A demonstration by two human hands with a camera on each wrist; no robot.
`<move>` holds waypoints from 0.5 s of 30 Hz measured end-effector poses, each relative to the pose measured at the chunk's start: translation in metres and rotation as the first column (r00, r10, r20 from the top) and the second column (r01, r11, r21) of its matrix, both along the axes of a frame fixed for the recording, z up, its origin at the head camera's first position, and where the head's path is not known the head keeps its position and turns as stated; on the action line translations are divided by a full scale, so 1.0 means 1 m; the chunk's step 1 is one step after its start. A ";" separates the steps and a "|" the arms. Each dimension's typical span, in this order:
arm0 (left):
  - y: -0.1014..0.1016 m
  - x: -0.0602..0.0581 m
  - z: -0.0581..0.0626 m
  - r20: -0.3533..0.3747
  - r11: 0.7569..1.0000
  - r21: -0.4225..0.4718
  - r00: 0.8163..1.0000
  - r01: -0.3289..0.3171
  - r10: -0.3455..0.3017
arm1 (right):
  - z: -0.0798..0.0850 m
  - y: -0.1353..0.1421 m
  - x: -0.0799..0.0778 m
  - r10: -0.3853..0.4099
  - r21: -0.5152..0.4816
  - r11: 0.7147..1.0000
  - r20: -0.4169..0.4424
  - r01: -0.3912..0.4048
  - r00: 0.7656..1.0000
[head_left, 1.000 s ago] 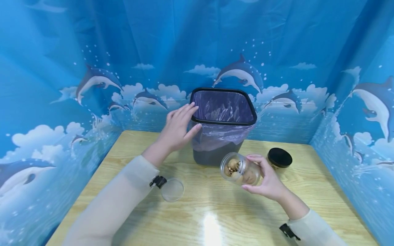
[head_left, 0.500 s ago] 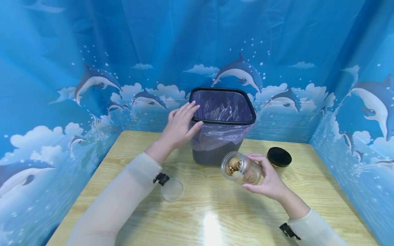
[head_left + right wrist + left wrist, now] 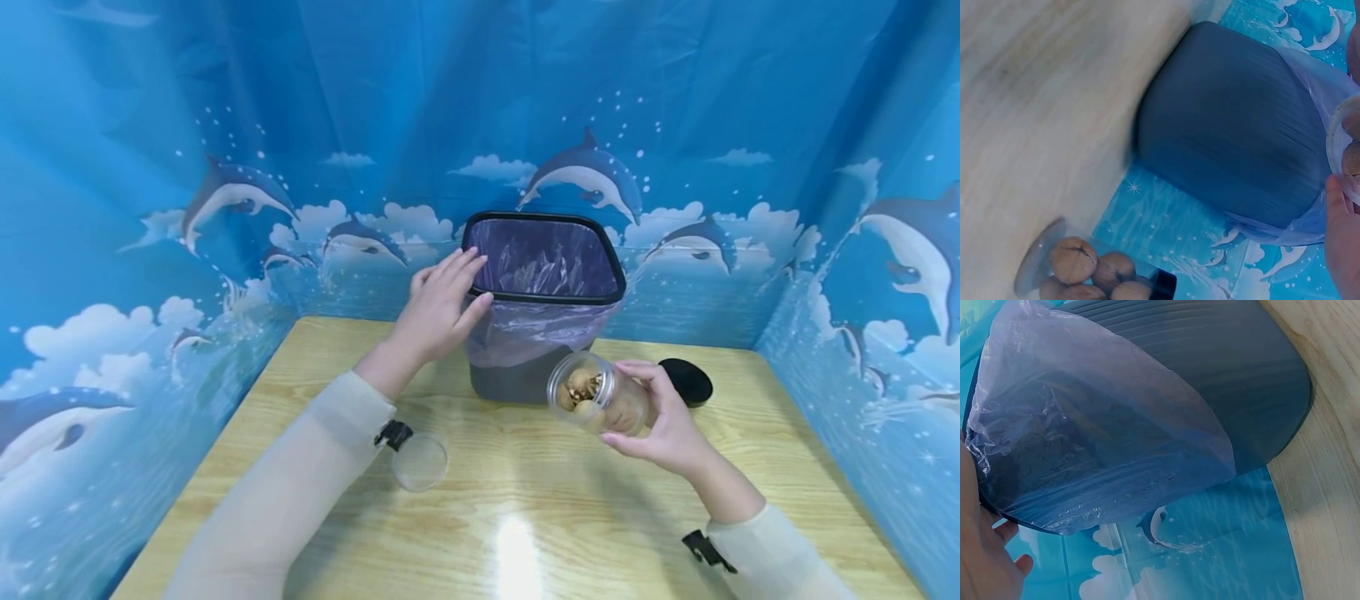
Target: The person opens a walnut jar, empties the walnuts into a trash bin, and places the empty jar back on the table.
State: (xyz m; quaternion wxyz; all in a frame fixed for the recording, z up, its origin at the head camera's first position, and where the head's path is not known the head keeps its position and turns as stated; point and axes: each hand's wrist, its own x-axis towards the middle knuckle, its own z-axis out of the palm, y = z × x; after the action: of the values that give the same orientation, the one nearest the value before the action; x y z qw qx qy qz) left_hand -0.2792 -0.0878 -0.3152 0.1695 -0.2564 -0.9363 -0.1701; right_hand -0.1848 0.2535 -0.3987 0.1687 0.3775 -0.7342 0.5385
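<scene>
My right hand (image 3: 670,429) holds a clear jar (image 3: 630,405) without a lid, its mouth tilted left toward the bin. Inside are walnuts (image 3: 589,410) and small shiny gold-coloured pieces (image 3: 583,385). In the right wrist view, the held jar (image 3: 1338,134) shows only partly at the right edge. My left hand (image 3: 435,312) rests at the left side of the bin's black rim (image 3: 551,298), fingers fairly straight over it. The dark bin (image 3: 510,383) stands upright with a purple translucent bag (image 3: 540,329) folded over its rim. The left wrist view shows the bag (image 3: 1104,425) draped down the side.
A second jar, full of walnuts (image 3: 1074,259), stands right of the bin with a black lid (image 3: 688,382); my right hand partly hides it. On the wooden table (image 3: 457,533) a clear round lid (image 3: 420,462) lies near my left wrist. Dolphin-print curtains (image 3: 360,125) surround the table.
My right hand has shifted slightly right and up with the jar, now covering more of the black-lidded jar. The left hand stays at the rim.
</scene>
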 end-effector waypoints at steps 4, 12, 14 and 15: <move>0.000 0.001 0.002 0.009 1.000 -0.007 1.000 -0.008 0.008 | 0.008 0.001 -0.002 -0.016 -0.014 1.000 -0.006 0.016 1.000; 0.000 0.002 0.003 0.039 0.999 -0.017 0.999 -0.028 0.029 | 0.025 0.007 -0.011 -0.027 -0.010 1.000 -0.047 0.027 0.998; 0.001 0.002 0.004 0.045 1.000 -0.018 0.999 -0.026 0.027 | 0.029 0.010 -0.014 -0.031 -0.004 1.000 -0.071 0.031 0.997; 0.001 0.002 0.004 0.045 0.999 -0.020 0.999 -0.025 0.026 | 0.032 0.011 -0.015 -0.044 0.003 0.999 -0.080 0.045 0.996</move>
State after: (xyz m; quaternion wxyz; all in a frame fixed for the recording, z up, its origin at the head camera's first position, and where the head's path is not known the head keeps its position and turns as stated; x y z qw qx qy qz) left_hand -0.2770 -0.0870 -0.3117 0.1478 -0.2422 -0.9447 -0.1645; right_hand -0.1999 0.2646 -0.3670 0.2091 0.3828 -0.7363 0.5173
